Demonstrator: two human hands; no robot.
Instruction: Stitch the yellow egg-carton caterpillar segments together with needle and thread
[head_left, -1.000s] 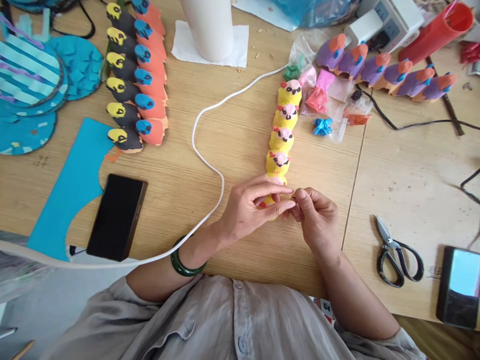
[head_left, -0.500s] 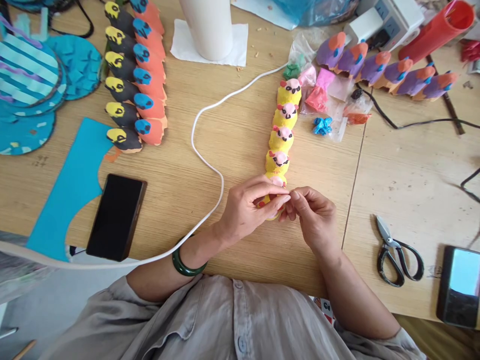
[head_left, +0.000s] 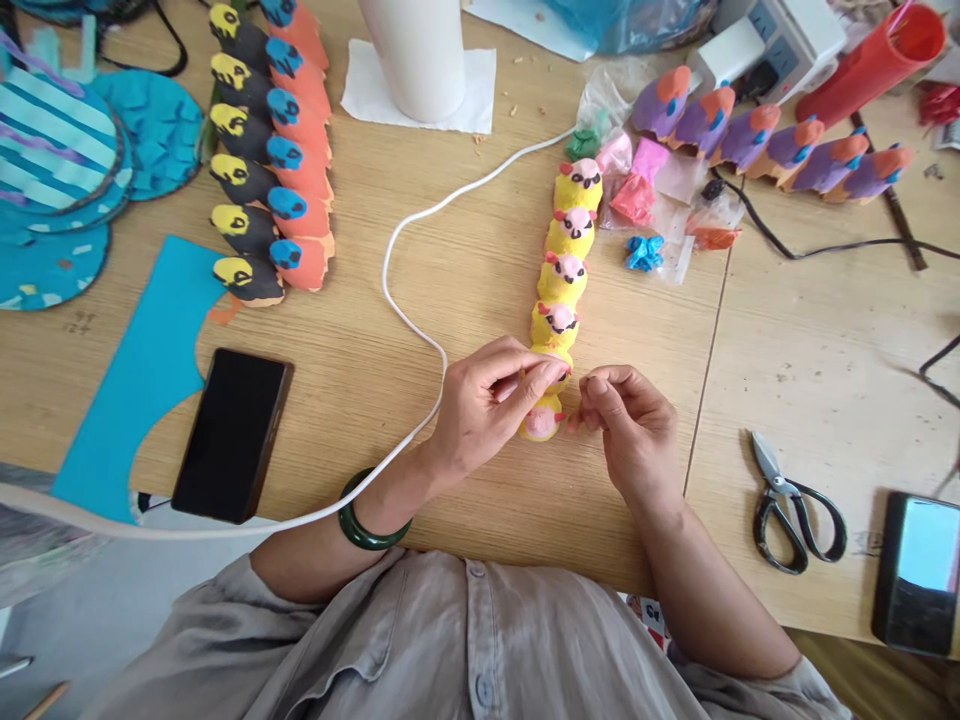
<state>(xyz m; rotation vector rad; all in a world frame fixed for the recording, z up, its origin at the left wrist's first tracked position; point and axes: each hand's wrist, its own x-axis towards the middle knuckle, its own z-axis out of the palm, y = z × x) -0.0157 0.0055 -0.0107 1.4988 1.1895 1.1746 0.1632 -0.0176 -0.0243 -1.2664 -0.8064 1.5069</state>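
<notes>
A row of yellow clay figures [head_left: 568,235] with pink faces and black marks runs down the middle of the table. My left hand [head_left: 484,405] is over the lower figures, its thumb and fingers pinched at the second one from the bottom; what it holds is too small to name. The lowest figure [head_left: 541,420] shows a plain pink patch with red bits at its sides. My right hand [head_left: 630,420] is just right of the row, thumb and forefinger pressed together, and anything between them is hidden.
Black-and-yellow figures [head_left: 241,172] and orange-and-blue ones [head_left: 304,150] stand at left, above a phone [head_left: 232,435]. A white cable [head_left: 390,290] curves across the table. Clay packets [head_left: 637,190] and purple figures [head_left: 750,130] are upper right; scissors [head_left: 784,490] lie right.
My hands, touching at the fingertips before, are now apart. The left has shifted slightly left and up, uncovering the lowest figure; the right has moved slightly right.
</notes>
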